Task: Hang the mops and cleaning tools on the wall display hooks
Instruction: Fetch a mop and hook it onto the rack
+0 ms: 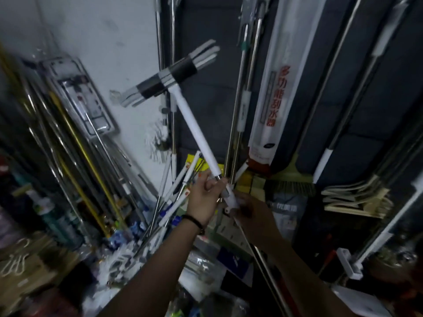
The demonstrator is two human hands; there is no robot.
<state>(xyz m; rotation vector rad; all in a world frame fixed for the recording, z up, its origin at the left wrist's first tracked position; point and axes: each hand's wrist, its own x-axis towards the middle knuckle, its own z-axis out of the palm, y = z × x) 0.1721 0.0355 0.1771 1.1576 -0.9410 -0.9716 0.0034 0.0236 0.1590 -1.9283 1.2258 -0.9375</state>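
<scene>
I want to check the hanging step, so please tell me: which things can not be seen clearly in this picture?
- Wall hooks: none can be made out in the head view; the hanging poles run out past the top edge.
- Mop lower handle: covered by the left hand and the right hand.
- Right hand grip: blurred and dark.
- Items on the left: motion blur.

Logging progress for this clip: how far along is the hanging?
Done: several long-handled tools already hang on the dark wall panel. In hand: both hands, left and right, grip a white-handled flat mop, head up, not yet hooked. Left: a bundle of white-handled tools leaning below.
</scene>
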